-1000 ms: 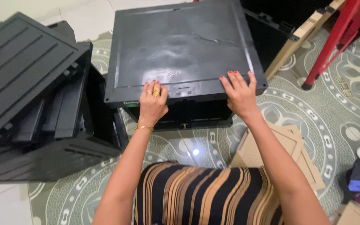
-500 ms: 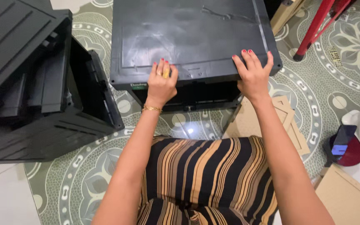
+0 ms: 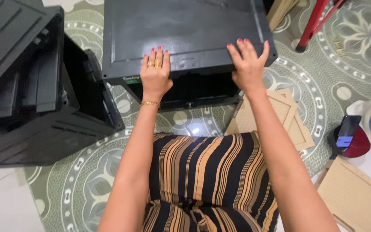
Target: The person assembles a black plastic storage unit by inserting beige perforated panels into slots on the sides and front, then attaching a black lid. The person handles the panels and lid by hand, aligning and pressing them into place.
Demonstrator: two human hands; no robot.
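The black plastic crate [image 3: 181,34] is sitting on the patterned floor mat [image 3: 323,86] at twelve o'clock from the person, bottom face up, its near edge running from nine to three o'clock straight across in front of the knees. Both hands are resting on that near edge. The left hand [image 3: 155,73] is lying flat with fingers together and pointing to twelve o'clock, palm pressing on the panel toward the crate's nine o'clock side; it is open, not curled around anything. The right hand [image 3: 247,64] is spreading its fingers over the corner at the three o'clock end, also open, fingertips touching the top face and the thumb side reaching toward the rim. Both arms are reaching about equally far, so neither hand is clearly nearer.

A second black crate [image 3: 26,86] is lying tipped on its side at nine o'clock, just beside the first. Flat cardboard pieces [image 3: 288,116] are lying at three o'clock, partly tucked under the crate's corner.
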